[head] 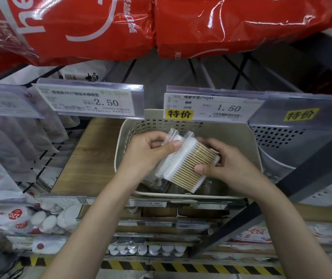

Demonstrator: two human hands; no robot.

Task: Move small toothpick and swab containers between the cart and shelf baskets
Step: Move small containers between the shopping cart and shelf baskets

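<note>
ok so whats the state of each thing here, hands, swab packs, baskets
left hand: grips the clear plastic packs of wooden-stick cotton swabs
right hand: grips the same packs from the other side
clear plastic packs of wooden-stick cotton swabs: held above the beige basket, tilted
beige perforated plastic basket: on the wooden shelf, more packets inside
grey perforated plastic basket: beside it, contents hidden

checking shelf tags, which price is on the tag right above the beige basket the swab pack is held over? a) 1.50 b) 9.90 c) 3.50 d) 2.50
a: the price tag clipped just above the beige basket reads 1.50, with a yellow sticker at its left.
</note>
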